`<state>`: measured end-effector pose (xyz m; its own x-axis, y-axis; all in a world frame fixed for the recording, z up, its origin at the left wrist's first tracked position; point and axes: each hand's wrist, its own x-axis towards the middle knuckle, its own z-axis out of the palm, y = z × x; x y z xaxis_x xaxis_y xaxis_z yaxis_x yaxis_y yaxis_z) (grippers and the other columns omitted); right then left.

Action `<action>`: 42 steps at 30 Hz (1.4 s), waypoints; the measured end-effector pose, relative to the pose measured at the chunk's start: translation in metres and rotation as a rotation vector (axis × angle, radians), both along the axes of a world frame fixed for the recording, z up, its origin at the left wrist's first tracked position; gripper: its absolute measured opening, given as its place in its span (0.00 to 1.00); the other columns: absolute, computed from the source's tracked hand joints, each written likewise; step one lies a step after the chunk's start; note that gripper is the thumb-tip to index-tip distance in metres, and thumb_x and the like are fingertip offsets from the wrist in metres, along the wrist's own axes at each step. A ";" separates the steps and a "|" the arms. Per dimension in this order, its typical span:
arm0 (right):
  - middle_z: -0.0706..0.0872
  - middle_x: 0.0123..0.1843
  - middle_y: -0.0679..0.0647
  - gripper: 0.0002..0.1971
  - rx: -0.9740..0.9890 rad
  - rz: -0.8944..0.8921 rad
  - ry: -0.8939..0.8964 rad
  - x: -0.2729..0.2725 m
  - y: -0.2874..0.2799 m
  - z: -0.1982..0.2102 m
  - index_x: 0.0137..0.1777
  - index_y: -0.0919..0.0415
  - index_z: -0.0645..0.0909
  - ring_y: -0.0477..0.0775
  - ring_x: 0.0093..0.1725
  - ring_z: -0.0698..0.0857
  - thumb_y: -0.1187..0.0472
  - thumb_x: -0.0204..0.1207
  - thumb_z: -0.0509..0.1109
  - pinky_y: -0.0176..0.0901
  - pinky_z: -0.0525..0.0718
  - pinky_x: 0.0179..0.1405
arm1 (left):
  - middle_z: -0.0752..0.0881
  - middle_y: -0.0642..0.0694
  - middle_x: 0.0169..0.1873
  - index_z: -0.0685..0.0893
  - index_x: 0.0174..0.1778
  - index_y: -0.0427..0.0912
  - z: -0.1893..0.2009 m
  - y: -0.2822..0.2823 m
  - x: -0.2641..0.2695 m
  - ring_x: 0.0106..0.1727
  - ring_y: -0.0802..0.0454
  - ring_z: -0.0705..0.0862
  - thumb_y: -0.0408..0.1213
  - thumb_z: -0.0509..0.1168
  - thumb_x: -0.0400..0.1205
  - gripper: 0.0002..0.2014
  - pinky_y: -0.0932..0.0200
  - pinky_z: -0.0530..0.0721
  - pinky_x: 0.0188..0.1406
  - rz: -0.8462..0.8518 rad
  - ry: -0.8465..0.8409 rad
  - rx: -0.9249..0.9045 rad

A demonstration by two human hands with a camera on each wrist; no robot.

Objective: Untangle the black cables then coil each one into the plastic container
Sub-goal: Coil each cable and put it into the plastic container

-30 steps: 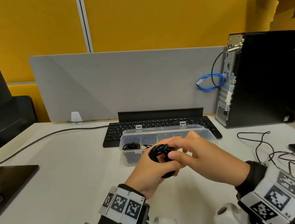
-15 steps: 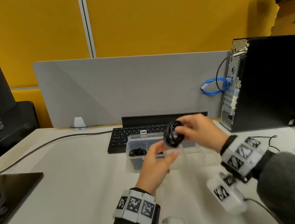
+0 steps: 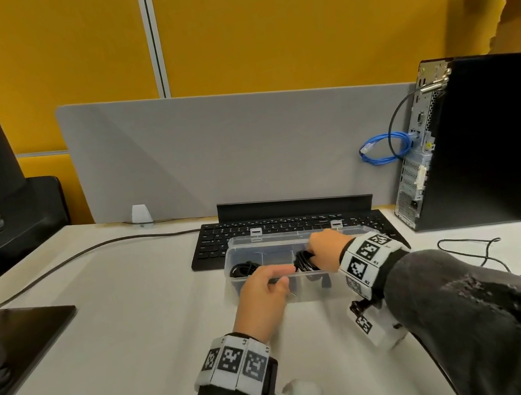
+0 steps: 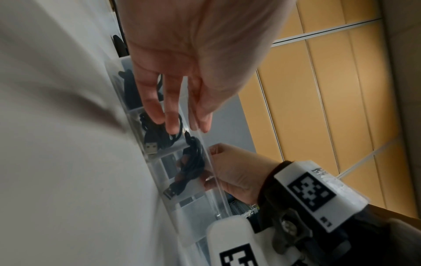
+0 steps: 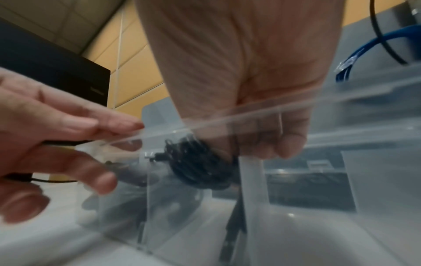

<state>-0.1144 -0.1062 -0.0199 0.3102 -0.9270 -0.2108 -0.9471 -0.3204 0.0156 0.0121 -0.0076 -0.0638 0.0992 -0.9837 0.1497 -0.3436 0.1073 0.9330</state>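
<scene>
A person's two hands work at a clear plastic container (image 3: 307,293) that sits on a white desk (image 3: 118,327), toward the far edge and just in front of a black keyboard (image 3: 218,239).

The right hand (image 3: 326,250) reaches down inside the container from its far side. Its fingers are curled around a coiled black cable (image 3: 303,261), holding it within a middle compartment; in the left wrist view the coil (image 4: 193,162) hangs with its USB plug pointing toward the floor of that compartment.

The left hand (image 3: 263,298) rests at the container's near wall, its fingers (image 4: 170,117) loosely extended and slightly apart above the rim. In the right wrist view a thin black wire runs between these fingers (image 5: 75,122); whether they pinch it cannot be told.

A second coiled cable (image 3: 242,268) lies in the compartment next to it on the left, apart from the first.

Toward the right edge of the desk, loose thin black cables (image 3: 470,250) trail across the surface, well apart from the container. A computer tower (image 3: 492,139) stands at the far right corner with a blue cable (image 3: 383,151) looped beside it. A monitor stand (image 3: 14,331) occupies the left edge.
</scene>
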 end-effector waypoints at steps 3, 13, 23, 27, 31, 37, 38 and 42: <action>0.77 0.46 0.58 0.14 -0.005 0.019 0.020 0.000 -0.003 0.000 0.62 0.69 0.77 0.55 0.43 0.76 0.63 0.82 0.59 0.41 0.74 0.40 | 0.81 0.59 0.49 0.84 0.57 0.50 0.002 -0.001 0.002 0.43 0.65 0.82 0.32 0.57 0.85 0.13 0.72 0.79 0.38 0.007 -0.007 -0.001; 0.84 0.50 0.59 0.12 -0.062 0.118 -0.043 -0.009 0.005 0.004 0.62 0.63 0.77 0.57 0.48 0.82 0.64 0.80 0.62 0.43 0.79 0.44 | 0.83 0.58 0.46 0.86 0.52 0.50 0.004 -0.004 0.005 0.41 0.56 0.83 0.30 0.60 0.83 0.12 0.76 0.76 0.34 0.024 -0.093 -0.022; 0.80 0.60 0.56 0.15 -0.148 0.262 -0.014 -0.027 0.003 0.001 0.61 0.50 0.81 0.60 0.57 0.82 0.67 0.79 0.64 0.48 0.80 0.49 | 0.76 0.44 0.47 0.85 0.60 0.50 0.016 -0.017 -0.002 0.52 0.48 0.78 0.32 0.54 0.86 0.16 0.63 0.70 0.49 -0.071 -0.484 0.071; 0.74 0.64 0.57 0.20 -0.073 0.348 0.078 -0.031 0.002 0.004 0.69 0.48 0.77 0.61 0.62 0.78 0.67 0.82 0.60 0.46 0.74 0.49 | 0.79 0.48 0.48 0.86 0.58 0.51 0.017 -0.019 -0.001 0.54 0.50 0.80 0.35 0.55 0.86 0.15 0.58 0.76 0.54 -0.041 -0.552 0.082; 0.78 0.70 0.57 0.18 0.068 0.325 0.021 -0.038 -0.002 0.003 0.71 0.56 0.76 0.60 0.68 0.76 0.59 0.86 0.52 0.48 0.72 0.66 | 0.85 0.54 0.47 0.88 0.53 0.53 0.018 -0.020 -0.001 0.50 0.56 0.81 0.35 0.59 0.84 0.13 0.57 0.78 0.57 -0.021 -0.513 0.077; 0.84 0.64 0.50 0.19 0.181 0.245 -0.161 -0.043 -0.002 0.002 0.69 0.49 0.79 0.52 0.59 0.82 0.46 0.82 0.59 0.42 0.77 0.59 | 0.89 0.55 0.45 0.88 0.45 0.59 0.013 -0.020 0.001 0.50 0.57 0.84 0.36 0.62 0.83 0.13 0.52 0.81 0.58 0.004 -0.458 0.091; 0.85 0.63 0.50 0.19 0.173 0.242 -0.154 -0.041 -0.003 0.003 0.68 0.50 0.80 0.52 0.57 0.82 0.47 0.82 0.60 0.40 0.77 0.55 | 0.89 0.56 0.45 0.88 0.45 0.58 0.014 -0.020 0.001 0.50 0.57 0.84 0.35 0.62 0.83 0.13 0.53 0.81 0.58 0.003 -0.453 0.089; 0.84 0.60 0.54 0.18 0.070 0.167 -0.164 -0.034 0.000 0.000 0.60 0.60 0.81 0.55 0.57 0.82 0.48 0.78 0.66 0.44 0.78 0.55 | 0.89 0.54 0.46 0.89 0.47 0.55 0.015 -0.020 0.001 0.50 0.56 0.83 0.35 0.62 0.83 0.11 0.55 0.79 0.58 0.002 -0.442 0.080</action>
